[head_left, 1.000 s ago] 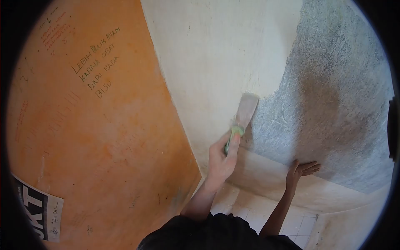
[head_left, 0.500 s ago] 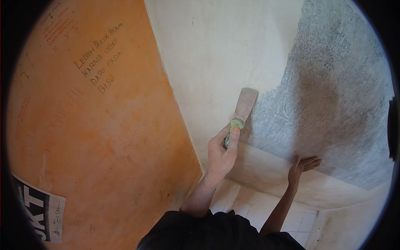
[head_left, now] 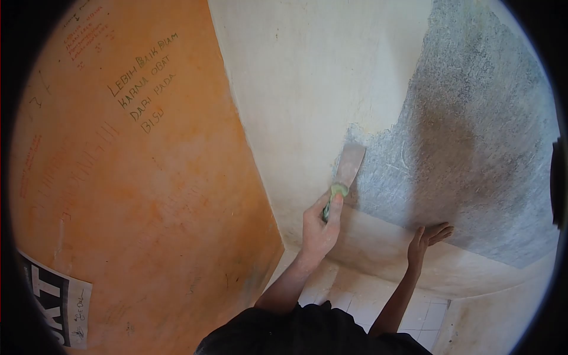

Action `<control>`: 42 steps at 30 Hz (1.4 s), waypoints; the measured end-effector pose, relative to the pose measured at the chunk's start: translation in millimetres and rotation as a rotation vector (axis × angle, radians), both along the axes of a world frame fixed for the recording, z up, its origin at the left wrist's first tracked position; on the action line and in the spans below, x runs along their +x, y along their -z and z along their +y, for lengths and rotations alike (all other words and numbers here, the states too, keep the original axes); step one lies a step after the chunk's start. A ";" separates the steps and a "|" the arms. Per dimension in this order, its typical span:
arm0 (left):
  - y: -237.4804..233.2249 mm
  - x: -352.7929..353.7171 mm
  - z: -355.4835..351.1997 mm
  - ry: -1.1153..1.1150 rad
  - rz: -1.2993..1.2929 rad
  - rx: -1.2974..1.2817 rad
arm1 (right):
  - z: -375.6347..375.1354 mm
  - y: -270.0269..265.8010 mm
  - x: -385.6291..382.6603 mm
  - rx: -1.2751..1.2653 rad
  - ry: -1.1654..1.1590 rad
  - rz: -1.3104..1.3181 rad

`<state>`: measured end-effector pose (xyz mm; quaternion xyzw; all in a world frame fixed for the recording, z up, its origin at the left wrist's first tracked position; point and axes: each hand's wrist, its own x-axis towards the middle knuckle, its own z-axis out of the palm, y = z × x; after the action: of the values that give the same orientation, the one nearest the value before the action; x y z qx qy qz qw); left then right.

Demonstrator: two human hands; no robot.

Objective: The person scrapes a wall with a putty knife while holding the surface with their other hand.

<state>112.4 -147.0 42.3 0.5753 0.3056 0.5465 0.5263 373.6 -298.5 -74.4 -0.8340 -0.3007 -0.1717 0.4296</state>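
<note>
Left hand (head_left: pixel 321 231) grips scraper (head_left: pixel 350 165) — blade drawn nearer, grey patch (head_left: pixel 387 183) now wider leftward. Right hand (head_left: pixel 421 242) flat, apparently empty — at patch's near edge.

A domestic room is perhaps shown by handwriting (head_left: pixel 145 82) on an orange wall (head_left: pixel 207 154) and tiles (head_left: pixel 421 316) right of it.

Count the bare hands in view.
2: left hand, gripping the scraper by its handle; right hand, at the lower edge of the grey wall patch. No others visible.
</note>
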 end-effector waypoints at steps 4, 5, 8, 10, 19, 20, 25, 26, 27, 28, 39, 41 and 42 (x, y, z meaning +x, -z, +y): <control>-36.0 -7.8 6.6 0.075 -0.008 0.018 | -3.9 -0.6 -2.7 -0.010 -0.005 0.023; -37.6 -11.2 7.3 0.082 -0.007 -0.013 | -1.9 -2.3 -4.6 -0.008 -0.006 0.028; -21.4 -19.0 1.3 0.060 0.061 -0.060 | -5.0 -5.7 -7.7 0.006 -0.024 0.024; -13.8 -14.1 1.9 0.054 0.049 -0.039 | -4.6 -4.0 -5.4 -0.002 -0.021 0.017; -19.1 -19.4 5.5 0.038 0.085 0.001 | -3.9 -7.8 -11.1 0.014 -0.030 0.027; -11.9 -16.4 5.6 0.025 0.066 0.032 | -4.3 -9.8 -8.4 0.022 -0.025 0.021; -53.4 -20.1 11.7 0.039 0.120 0.037 | -8.1 -8.9 -10.8 0.002 -0.035 -0.007; -54.4 -22.0 13.2 0.036 0.089 0.022 | -5.4 -10.7 -10.7 0.005 -0.034 -0.004; -49.3 -25.2 12.0 0.036 0.101 0.018 | -6.8 -10.6 -13.6 0.012 -0.039 -0.010; -39.9 -26.1 9.9 0.010 0.118 0.063 | -8.9 -10.9 -14.6 0.018 -0.044 -0.024; -55.1 -25.7 11.2 0.004 0.143 0.056 | -15.9 -19.6 -19.2 -0.019 -0.057 0.014; -49.0 -24.5 3.4 -0.046 0.180 0.086 | -20.6 -19.6 -20.0 -0.008 -0.064 -0.001; -39.0 -21.4 1.8 -0.044 0.170 0.090 | -20.9 -19.1 -18.2 -0.016 -0.060 0.003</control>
<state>91.1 -145.3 81.3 0.6359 0.3369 0.5201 0.4600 355.4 -319.4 -55.3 -0.8283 -0.3262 -0.1552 0.4283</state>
